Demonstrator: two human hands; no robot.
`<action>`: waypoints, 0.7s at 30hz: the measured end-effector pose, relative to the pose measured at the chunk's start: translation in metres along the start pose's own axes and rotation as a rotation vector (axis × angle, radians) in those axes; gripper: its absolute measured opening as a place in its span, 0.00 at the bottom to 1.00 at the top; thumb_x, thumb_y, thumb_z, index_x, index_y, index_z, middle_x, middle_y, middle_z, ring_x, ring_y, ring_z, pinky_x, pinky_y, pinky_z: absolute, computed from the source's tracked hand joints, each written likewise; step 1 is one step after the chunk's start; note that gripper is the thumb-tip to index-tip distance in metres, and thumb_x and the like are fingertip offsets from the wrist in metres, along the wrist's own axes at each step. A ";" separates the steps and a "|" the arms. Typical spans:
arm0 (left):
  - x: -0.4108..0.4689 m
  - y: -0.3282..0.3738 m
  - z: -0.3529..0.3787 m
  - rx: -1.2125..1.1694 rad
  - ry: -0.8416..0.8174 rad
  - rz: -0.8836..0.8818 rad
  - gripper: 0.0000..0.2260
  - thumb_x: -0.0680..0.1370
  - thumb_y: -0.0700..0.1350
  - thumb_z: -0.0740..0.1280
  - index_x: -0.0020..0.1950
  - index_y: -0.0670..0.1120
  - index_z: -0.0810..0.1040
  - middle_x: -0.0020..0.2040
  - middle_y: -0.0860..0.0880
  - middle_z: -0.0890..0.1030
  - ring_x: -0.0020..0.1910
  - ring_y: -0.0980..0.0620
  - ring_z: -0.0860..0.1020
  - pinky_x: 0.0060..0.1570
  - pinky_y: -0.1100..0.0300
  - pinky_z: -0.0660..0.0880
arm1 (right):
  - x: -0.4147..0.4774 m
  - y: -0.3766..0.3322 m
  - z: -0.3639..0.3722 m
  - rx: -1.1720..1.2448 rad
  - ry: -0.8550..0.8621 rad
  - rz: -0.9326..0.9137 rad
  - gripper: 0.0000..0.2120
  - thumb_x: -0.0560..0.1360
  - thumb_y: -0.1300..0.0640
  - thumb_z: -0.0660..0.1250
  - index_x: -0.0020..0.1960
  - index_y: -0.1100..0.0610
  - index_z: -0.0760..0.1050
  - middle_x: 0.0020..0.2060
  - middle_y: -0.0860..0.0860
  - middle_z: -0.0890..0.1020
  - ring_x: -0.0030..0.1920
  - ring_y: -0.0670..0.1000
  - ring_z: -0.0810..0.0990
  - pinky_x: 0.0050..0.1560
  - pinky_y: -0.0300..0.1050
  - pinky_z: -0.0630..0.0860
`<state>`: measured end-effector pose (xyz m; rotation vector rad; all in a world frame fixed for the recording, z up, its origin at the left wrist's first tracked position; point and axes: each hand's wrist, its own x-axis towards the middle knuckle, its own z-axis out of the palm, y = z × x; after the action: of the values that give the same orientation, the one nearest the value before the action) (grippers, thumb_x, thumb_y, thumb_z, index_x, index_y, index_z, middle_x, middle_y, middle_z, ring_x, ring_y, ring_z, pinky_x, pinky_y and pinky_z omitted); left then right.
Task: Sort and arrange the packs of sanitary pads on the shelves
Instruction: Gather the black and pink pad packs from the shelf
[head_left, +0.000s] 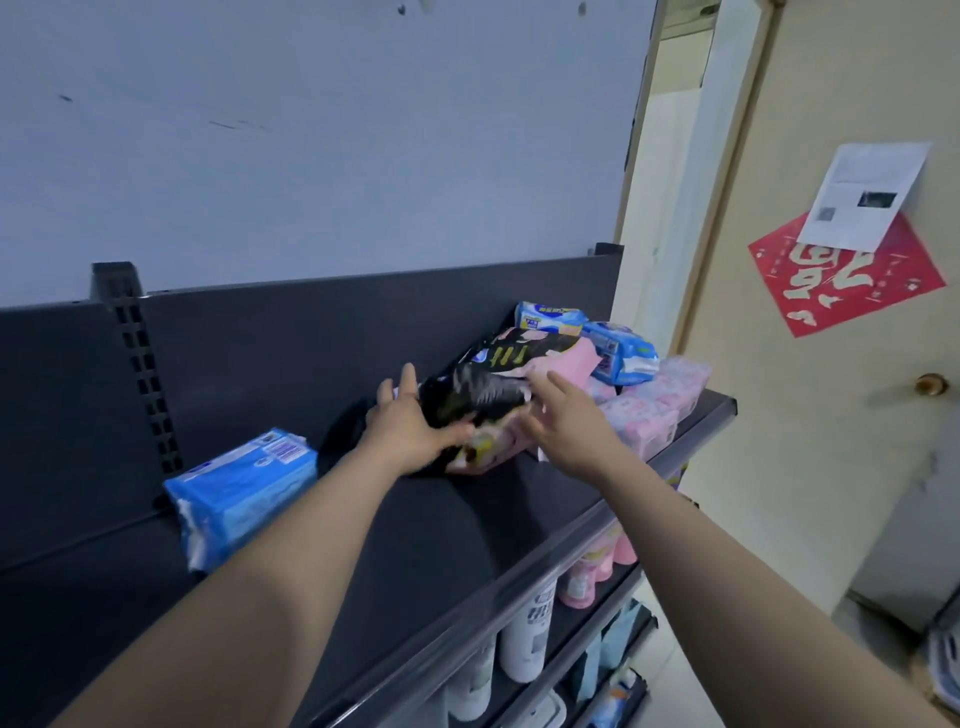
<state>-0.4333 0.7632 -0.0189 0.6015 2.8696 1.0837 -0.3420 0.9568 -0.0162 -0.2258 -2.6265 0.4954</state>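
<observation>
Pale wall (311, 130) at left; at right a cream door (831, 415) bears a brass knob (931, 384), red poster (852, 280), white notice (867, 197).

Top shelf (467, 530): bare deck runs between the blue pack (244, 491) at left and the heap of packs (660, 395) at right, black pack (493, 395) foremost. Back panel (311, 332) closes the rear. Approach from front and above is open.

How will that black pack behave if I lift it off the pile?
Probably floppy: the black pack looks crumpled and sags over the pink pack beneath. Its glossy film shows glare, so it may slip in the left hand. Likely light; lifting could disturb the blue packs perched beside it.
</observation>
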 end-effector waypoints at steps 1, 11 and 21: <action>0.008 0.001 0.007 -0.002 -0.004 0.002 0.52 0.64 0.67 0.74 0.79 0.53 0.52 0.78 0.47 0.57 0.74 0.43 0.62 0.71 0.48 0.64 | 0.009 0.005 0.005 -0.026 -0.031 -0.032 0.25 0.77 0.55 0.64 0.73 0.54 0.66 0.67 0.57 0.72 0.68 0.59 0.68 0.66 0.52 0.67; 0.029 0.011 0.007 -0.297 0.091 0.036 0.14 0.72 0.57 0.73 0.54 0.52 0.80 0.44 0.60 0.81 0.43 0.65 0.76 0.37 0.70 0.68 | 0.082 0.058 -0.012 0.107 0.131 0.038 0.25 0.75 0.42 0.53 0.64 0.53 0.74 0.62 0.58 0.73 0.64 0.60 0.70 0.65 0.53 0.66; 0.019 -0.004 -0.002 -0.242 0.132 -0.172 0.16 0.74 0.63 0.68 0.53 0.53 0.81 0.47 0.55 0.83 0.47 0.54 0.81 0.48 0.58 0.75 | 0.114 0.071 -0.001 0.056 -0.244 0.230 0.55 0.49 0.28 0.72 0.73 0.37 0.56 0.68 0.61 0.57 0.73 0.62 0.53 0.71 0.62 0.59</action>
<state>-0.4525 0.7658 -0.0176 0.2745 2.7671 1.4594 -0.4369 1.0496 0.0042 -0.4805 -2.8331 0.7123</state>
